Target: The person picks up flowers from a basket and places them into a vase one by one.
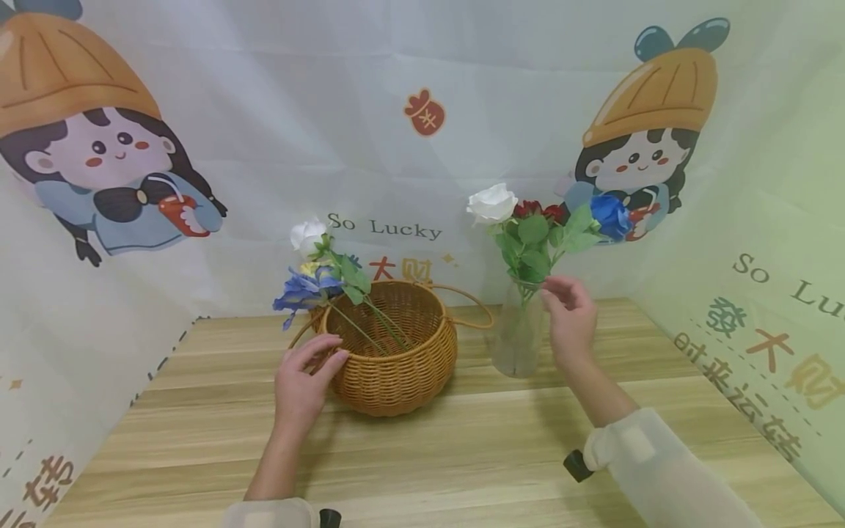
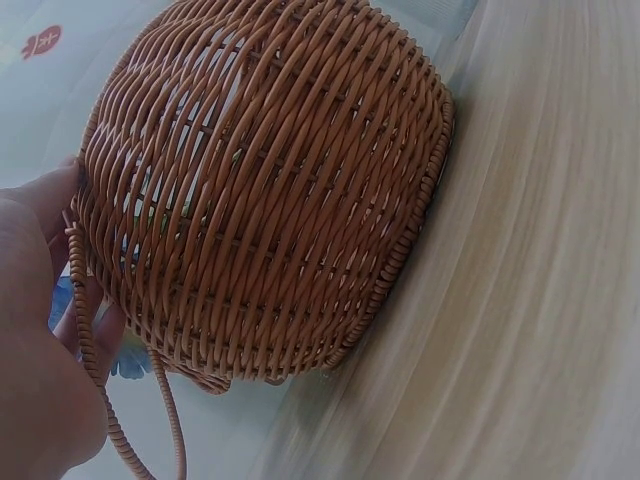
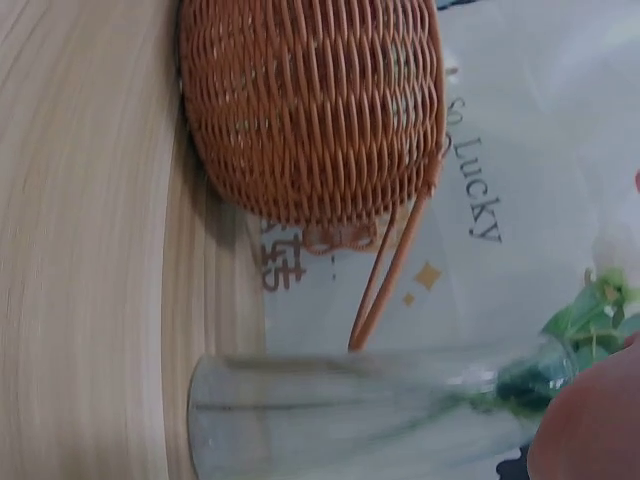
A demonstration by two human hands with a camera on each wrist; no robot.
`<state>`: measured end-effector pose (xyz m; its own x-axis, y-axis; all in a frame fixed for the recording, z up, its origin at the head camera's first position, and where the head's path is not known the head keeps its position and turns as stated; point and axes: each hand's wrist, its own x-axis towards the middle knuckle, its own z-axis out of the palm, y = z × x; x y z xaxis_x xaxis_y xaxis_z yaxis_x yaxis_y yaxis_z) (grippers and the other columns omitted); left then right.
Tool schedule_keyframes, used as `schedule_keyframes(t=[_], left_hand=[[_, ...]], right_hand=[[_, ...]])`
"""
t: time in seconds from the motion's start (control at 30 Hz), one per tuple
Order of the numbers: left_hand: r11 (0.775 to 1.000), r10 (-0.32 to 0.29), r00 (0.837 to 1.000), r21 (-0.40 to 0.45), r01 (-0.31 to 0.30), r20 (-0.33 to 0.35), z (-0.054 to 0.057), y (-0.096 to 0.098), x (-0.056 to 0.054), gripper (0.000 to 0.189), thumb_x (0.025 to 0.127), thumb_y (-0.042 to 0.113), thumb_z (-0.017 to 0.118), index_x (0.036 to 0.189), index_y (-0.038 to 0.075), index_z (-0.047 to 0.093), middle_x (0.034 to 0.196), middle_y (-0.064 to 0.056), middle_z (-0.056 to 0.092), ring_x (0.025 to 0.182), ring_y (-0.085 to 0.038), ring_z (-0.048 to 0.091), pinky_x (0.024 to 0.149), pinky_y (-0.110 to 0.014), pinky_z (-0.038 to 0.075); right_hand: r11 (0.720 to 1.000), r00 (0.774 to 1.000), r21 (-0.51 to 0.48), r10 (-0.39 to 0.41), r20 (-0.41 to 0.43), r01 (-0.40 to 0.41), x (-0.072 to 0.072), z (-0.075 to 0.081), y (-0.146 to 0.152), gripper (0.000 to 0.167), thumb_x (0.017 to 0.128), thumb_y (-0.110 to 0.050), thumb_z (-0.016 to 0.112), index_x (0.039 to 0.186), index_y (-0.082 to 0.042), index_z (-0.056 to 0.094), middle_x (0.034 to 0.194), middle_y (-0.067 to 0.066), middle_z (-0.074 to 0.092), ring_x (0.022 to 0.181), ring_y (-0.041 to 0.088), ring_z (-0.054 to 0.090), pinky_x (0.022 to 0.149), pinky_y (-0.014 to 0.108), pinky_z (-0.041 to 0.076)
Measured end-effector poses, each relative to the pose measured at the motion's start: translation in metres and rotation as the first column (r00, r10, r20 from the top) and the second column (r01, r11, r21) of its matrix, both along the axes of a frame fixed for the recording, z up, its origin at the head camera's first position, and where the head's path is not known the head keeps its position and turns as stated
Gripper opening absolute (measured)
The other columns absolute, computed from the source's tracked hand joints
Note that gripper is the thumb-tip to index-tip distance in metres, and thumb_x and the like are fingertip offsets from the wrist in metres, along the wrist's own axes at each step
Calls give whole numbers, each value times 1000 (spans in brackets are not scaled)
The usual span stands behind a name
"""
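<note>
My left hand (image 1: 304, 385) grips the left rim of a round brown wicker basket (image 1: 403, 381), thumb and fingers on either side of the edge by its looped handle (image 2: 85, 345). Inside the basket lean a white rose (image 1: 308, 237) and a blue iris-like flower (image 1: 305, 288), their heads out over the left rim. To the right stands a clear glass vase (image 1: 517, 345), upright. At its mouth my right hand (image 1: 573, 323) pinches the right side of the rim. A white rose (image 1: 492, 204), dark red flowers (image 1: 538, 211) and a blue rose (image 1: 611, 217) rise from the vase.
Basket and vase stand towards the back of a wood-grain table (image 1: 422, 469). Close behind hangs a pale printed cloth (image 1: 343, 110) that also runs down both sides. The basket's right handle (image 1: 472, 301) sticks out toward the vase.
</note>
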<state>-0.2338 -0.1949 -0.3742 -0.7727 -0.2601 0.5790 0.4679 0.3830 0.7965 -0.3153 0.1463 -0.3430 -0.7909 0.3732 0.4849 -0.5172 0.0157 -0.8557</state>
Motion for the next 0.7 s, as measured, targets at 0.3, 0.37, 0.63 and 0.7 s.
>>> schedule_keyframes(t=[0.3,0.37,0.63,0.7], left_hand=[[1000,3,1000,7,-3,3,1,1,0,21,81,-2,75,101,-6,71,113,-19,67,102,-18,50,84,-33,46],[1000,3,1000,7,-3,8,1,2,1,21,82,-1,75,101,-6,71,113,-19,67,101,-18,50,83,-31,46],[1000,-3,1000,10,3,22,1,0,-1,22,82,0,75,103,-6,71,115,-19,67,101,-15,50,83,-25,46],[1000,-5,1000,11,4,23,0,0,-1,22,82,-1,75,103,-6,71,115,-20,67,101,-14,49,83,-25,47]], right_hand=[[996,995,-42,75,-71,-78,5,3,-23,20,88,11,58,108,16,58,94,12,66,83,13,60,71,20,49],[994,992,-34,96,-88,-99,5,3,-27,21,88,11,59,108,17,57,95,15,65,81,11,59,70,20,49],[985,983,48,167,-75,-164,2,-3,-49,20,89,8,61,108,13,59,99,19,64,80,10,61,71,22,51],[982,981,62,183,-70,-179,1,-5,-57,20,89,8,63,108,13,59,100,20,64,81,9,61,73,24,53]])
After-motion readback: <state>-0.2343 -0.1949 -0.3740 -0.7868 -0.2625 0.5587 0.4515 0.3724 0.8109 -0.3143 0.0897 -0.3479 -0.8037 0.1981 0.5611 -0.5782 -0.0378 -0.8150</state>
